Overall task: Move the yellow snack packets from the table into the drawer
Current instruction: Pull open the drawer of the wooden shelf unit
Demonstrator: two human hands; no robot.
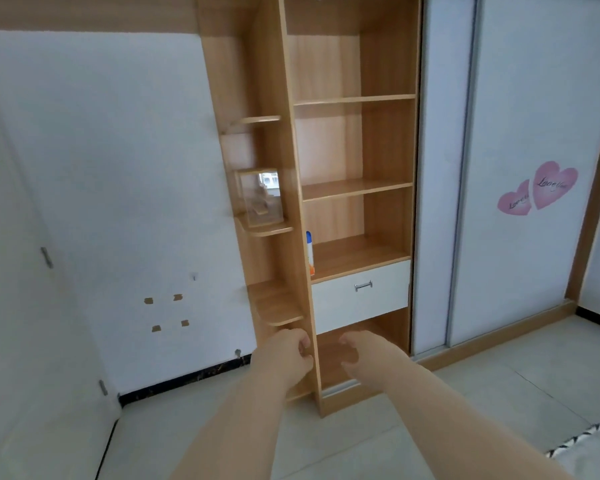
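A white drawer (343,301) with a small metal handle (363,285) sits closed low in a wooden shelf unit (293,168). Both my arms stretch forward below it. My left hand (283,358) hovers in front of the unit's upright panel, fingers loosely curled, holding nothing. My right hand (368,351) is just below the drawer, before the bottom compartment, fingers loosely curled and empty. No yellow snack packets and no table are in view.
A blue-capped white bottle (309,252) stands on the shelf above the drawer. A clear box (261,197) rests on a small side shelf. White sliding wardrobe doors (520,168) with pink heart stickers stand to the right. A white door (21,271) is on the left. The floor is tiled.
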